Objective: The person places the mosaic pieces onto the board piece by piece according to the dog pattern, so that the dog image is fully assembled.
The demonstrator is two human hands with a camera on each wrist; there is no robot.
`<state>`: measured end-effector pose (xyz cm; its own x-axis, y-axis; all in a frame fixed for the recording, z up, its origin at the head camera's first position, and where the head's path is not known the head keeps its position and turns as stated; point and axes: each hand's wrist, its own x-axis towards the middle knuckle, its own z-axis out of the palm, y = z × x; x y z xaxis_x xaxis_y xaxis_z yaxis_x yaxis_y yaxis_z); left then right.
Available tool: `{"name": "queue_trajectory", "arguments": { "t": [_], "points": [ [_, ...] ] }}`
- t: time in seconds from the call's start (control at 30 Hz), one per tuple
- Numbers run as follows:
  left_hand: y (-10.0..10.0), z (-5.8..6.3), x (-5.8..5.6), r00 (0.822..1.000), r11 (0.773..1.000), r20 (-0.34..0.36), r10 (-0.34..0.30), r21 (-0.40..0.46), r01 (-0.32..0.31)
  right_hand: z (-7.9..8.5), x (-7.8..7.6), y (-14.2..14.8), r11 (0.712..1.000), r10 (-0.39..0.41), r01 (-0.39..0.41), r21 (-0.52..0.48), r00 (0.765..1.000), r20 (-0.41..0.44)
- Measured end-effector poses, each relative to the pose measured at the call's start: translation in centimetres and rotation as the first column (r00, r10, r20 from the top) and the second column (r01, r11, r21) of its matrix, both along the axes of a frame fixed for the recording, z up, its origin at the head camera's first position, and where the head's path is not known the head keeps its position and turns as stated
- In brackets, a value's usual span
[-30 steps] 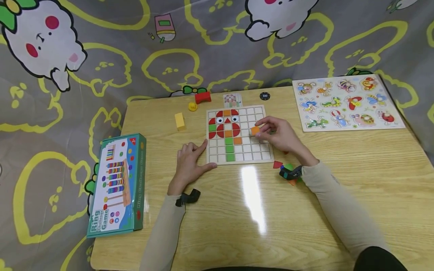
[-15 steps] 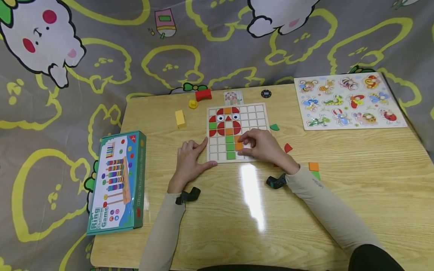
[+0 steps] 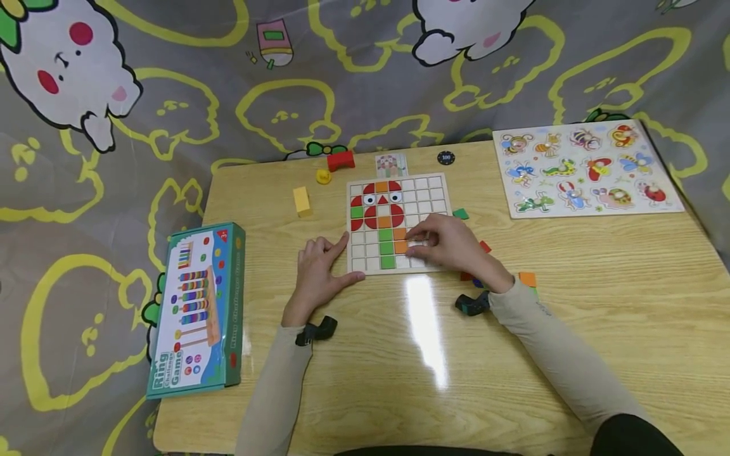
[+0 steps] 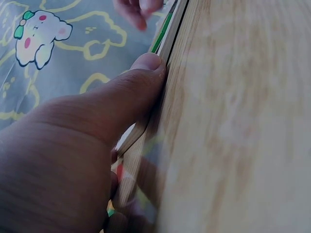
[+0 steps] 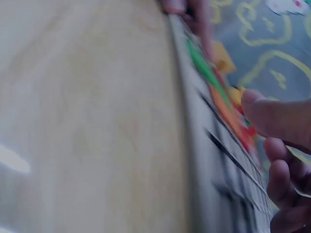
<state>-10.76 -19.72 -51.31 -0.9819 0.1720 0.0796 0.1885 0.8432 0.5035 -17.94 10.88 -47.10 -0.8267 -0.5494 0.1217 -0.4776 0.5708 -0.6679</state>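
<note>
A wooden grid board (image 3: 357, 252) lies on the table, its upper left part filled with red, green, orange and eye-patterned tiles. My left hand (image 3: 317, 277) rests at the board's near left corner, index finger at the left side and thumb along the front edge; in the left wrist view the thumb (image 4: 138, 80) touches that edge. Over the board's lower right squares hovers my right hand (image 3: 447, 246), its fingertips just right of an orange tile (image 3: 401, 247) in the grid. That tile sits beside a column of green tiles (image 3: 386, 248) and below another orange tile (image 3: 400, 234).
Loose tiles, including an orange square (image 3: 527, 279) and a green piece (image 3: 461, 214), lie right of the board. Behind it are a pattern card (image 3: 391, 165), a black chip (image 3: 446, 158) and a red block (image 3: 341, 161). An insect puzzle (image 3: 587, 171) and a game box (image 3: 196, 310) flank it.
My right hand brought an orange tile from the board's right side to the square below the other orange one, then drew back slightly rightward from it. My left hand stays at the corner.
</note>
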Motion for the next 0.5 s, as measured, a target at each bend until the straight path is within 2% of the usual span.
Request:
{"name": "queue_trajectory", "arguments": {
  "t": [0.13,0.23,0.37,0.5],
  "points": [
    [0.1,0.1,0.1,1.0,1.0,-0.007,-0.006,0.006,0.006,0.7,-0.1,4.1,0.997,-0.072,0.072,-0.016,0.997,0.005],
    [0.0,0.1,0.1,1.0,1.0,-0.004,-0.002,-0.004,0.002,0.9,0.3,7.7,0.991,-0.127,0.126,0.036,0.992,0.023],
    [0.0,0.0,0.1,1.0,1.0,0.003,0.004,-0.019,-0.004,0.9,1.8,11.8,0.987,-0.12,0.11,0.117,0.989,0.083],
    [0.1,0.0,0.1,1.0,1.0,0.003,0.001,-0.014,-0.001,1.1,3.6,14.9,0.982,-0.136,0.118,0.148,0.984,0.115]
  ]
}}
